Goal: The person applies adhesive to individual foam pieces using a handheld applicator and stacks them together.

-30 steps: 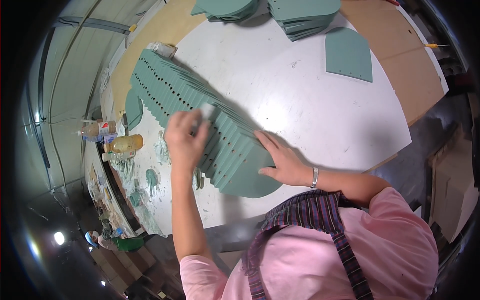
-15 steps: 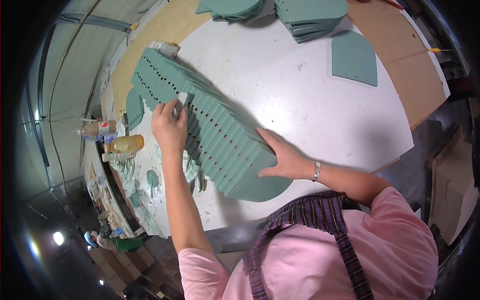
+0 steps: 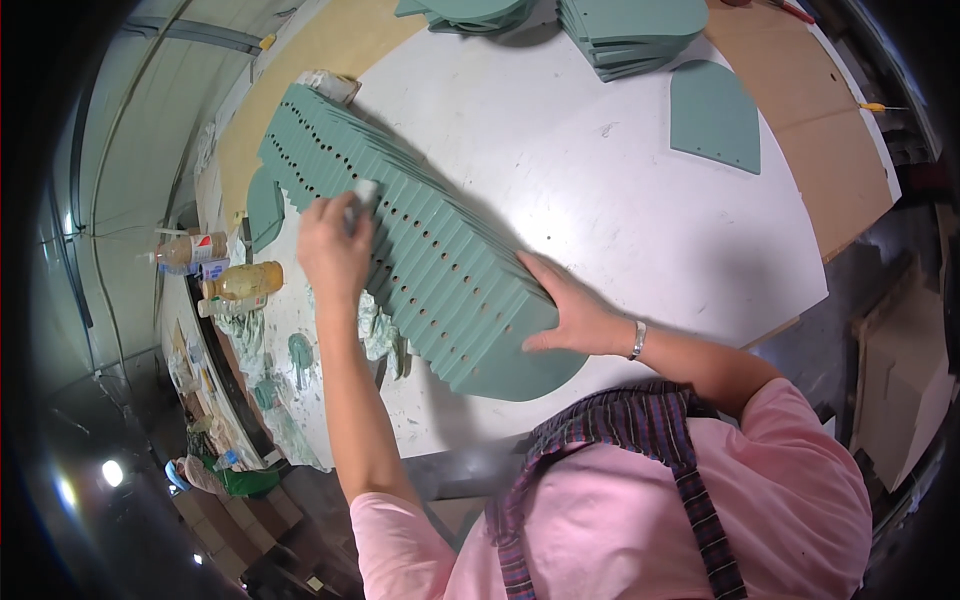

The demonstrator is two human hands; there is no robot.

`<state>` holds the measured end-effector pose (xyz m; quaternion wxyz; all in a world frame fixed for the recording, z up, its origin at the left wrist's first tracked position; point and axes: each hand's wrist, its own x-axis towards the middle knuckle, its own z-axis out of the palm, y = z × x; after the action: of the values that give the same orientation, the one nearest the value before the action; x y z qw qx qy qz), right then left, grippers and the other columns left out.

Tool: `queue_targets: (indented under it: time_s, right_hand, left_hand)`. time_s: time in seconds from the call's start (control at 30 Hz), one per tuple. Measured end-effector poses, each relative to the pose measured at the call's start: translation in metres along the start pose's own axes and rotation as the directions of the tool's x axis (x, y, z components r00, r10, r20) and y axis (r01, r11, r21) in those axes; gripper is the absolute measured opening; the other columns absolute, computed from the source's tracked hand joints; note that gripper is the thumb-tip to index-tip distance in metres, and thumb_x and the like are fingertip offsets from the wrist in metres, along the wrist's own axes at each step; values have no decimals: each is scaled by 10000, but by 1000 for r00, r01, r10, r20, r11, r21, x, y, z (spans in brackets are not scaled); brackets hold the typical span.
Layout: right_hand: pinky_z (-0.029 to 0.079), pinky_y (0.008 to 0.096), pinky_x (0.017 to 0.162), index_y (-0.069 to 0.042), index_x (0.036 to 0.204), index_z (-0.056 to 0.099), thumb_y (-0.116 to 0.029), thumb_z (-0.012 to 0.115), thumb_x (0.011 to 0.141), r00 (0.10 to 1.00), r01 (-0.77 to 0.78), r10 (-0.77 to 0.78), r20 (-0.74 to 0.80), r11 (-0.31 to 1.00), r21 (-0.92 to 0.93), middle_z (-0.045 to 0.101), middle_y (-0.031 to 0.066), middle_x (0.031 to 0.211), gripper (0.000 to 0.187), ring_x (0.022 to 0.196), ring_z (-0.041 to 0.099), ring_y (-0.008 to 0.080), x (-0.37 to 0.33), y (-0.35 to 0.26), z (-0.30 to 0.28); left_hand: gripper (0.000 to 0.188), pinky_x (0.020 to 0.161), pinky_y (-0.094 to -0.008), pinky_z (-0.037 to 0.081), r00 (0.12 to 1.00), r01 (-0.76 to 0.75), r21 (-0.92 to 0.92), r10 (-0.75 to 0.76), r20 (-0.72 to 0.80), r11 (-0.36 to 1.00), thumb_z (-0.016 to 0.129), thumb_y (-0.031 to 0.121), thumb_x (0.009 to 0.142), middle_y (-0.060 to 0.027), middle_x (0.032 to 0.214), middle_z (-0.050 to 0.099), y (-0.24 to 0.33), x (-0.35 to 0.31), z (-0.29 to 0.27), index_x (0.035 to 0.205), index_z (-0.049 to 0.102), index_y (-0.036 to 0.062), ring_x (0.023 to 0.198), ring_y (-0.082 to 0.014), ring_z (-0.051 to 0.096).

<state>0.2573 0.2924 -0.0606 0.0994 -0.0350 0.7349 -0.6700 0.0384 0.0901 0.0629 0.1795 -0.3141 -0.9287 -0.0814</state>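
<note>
A long slanting row of sage-green panels (image 3: 420,240), overlapped like fallen dominoes, lies across the white table (image 3: 600,160). Small dark holes run along their exposed edges in rows. My left hand (image 3: 337,245), slightly blurred, pinches a small pale block (image 3: 365,191) over the middle of the row; whether the block touches the panels I cannot tell. At the near end, my right hand (image 3: 585,318) rests with fingers stretched along the right side of the row and the thumb on the round-ended front panel (image 3: 525,370).
Stacked green panels (image 3: 640,35) stand at the far edge, with a single panel (image 3: 715,118) to their right. Left of the row are bottles (image 3: 243,281), a paint-stained cloth (image 3: 380,335) and another green panel (image 3: 264,210). A white wrapped bundle (image 3: 328,85) sits at the row's far end.
My left hand has shifted slightly with the pale block and is now blurred. My right hand keeps its place on the row. The whole view has moved a little.
</note>
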Motion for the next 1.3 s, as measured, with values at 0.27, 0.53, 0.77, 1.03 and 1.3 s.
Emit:
queue_targets:
  time_s: [0.27, 0.53, 0.77, 1.03, 1.3]
  right_hand:
    - [244, 409, 1206, -1, 1570, 145, -348, 868, 693, 1000, -12, 12, 5, 1000, 23, 257, 269, 1571, 1188, 1462, 279, 376, -3, -4, 0]
    - [238, 413, 1207, -9, 1575, 134, -321, 873, 693, 1000, 22, -23, -8, 997, -74, 242, 260, 1578, 1192, 1469, 264, 369, -2, 10, -1]
    - [233, 410, 1209, -14, 1578, 124, -350, 862, 703, 1000, 1, -1, -4, 999, -46, 246, 254, 1576, 1193, 1466, 266, 369, 0, 10, -3]
    - [261, 422, 1197, 19, 1558, 169, -383, 840, 719, 998, 41, -44, -35, 994, -99, 295, 293, 1545, 1146, 1437, 308, 395, 1, 13, 0]
    - [240, 403, 1207, -27, 1581, 142, -285, 871, 689, 1000, 0, -1, -17, 997, -83, 258, 234, 1577, 1181, 1465, 277, 347, 0, 13, 1]
  left_hand:
    - [254, 687, -400, 531, 992, -123, -125, 123, -6, 985, 758, 60, 748, -105, 897, 633, 28, -42, -17, 994, 693, 72, 798, -297, 632]
    - [204, 678, -412, 523, 965, -213, -234, 242, 101, 949, 754, 92, 758, -105, 852, 612, 76, -42, -12, 947, 683, 60, 811, -304, 624]
    - [191, 706, -436, 536, 965, -167, -311, 220, 145, 936, 751, 85, 763, -120, 888, 632, 90, -42, -21, 943, 693, 55, 837, -328, 623]
    - [231, 712, -430, 524, 973, -206, -265, 227, 51, 942, 746, 106, 768, -120, 913, 623, 70, -48, -16, 978, 670, 51, 855, -320, 624]
    - [227, 661, -398, 516, 985, 162, -211, -146, 91, 964, 761, 39, 758, -101, 853, 618, 25, -97, -43, 976, 699, 28, 749, -283, 621]
